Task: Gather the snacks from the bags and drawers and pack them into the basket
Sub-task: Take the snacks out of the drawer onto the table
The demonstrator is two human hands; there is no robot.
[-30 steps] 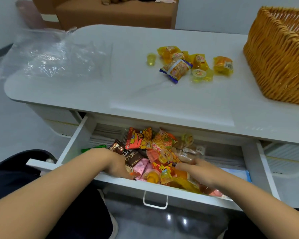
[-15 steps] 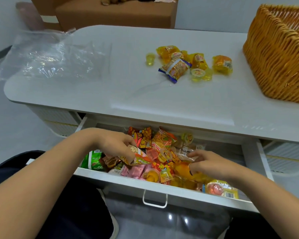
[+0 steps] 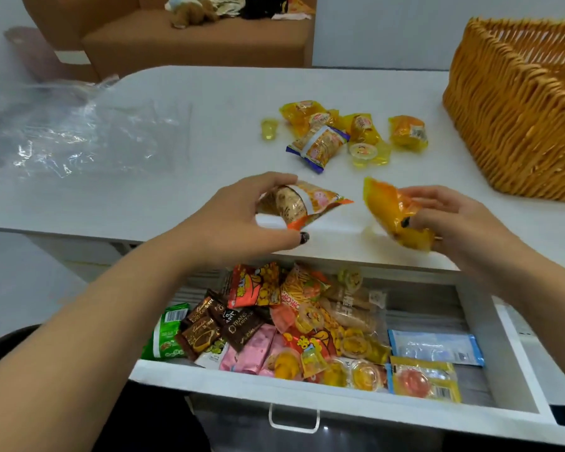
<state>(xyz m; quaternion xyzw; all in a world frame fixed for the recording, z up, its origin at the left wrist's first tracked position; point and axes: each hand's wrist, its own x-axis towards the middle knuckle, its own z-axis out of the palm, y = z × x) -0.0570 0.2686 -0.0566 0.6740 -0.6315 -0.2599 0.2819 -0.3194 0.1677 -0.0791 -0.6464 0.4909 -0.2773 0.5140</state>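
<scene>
The white table [image 3: 177, 197] fills the upper view, with the wicker basket [image 3: 516, 125] on its surface at about two o'clock from the hands, its near wall slanting away toward the right edge. The open drawer [image 3: 307, 391] sits below the table's front edge, at six o'clock, packed with mixed snack packets [image 3: 274, 327]. A crumpled clear plastic bag [image 3: 79, 138] lies flat at ten o'clock. A small loose pile of yellow snacks [image 3: 343, 132] rests on the table at twelve o'clock, well short of the basket

The left hand [image 3: 242, 220] hovers over the table's front edge, fingers and thumb curled around an orange-trimmed cracker packet [image 3: 304, 202]; its long axis runs roughly nine to three, free end pointing right. The right hand [image 3: 450, 216] pinches a yellow-orange packet [image 3: 395, 210], thumb on its near face, fingers behind; its long axis tilts from eleven down to five

What matters for the coming move: the basket lies to the right and beyond both hands, so the right hand is the nearer one and has an open path toward two o'clock. The left hand would have to cross over or behind the right to reach it, or else set its packet down on the pile at twelve o'clock, which is likely the shorter move
</scene>
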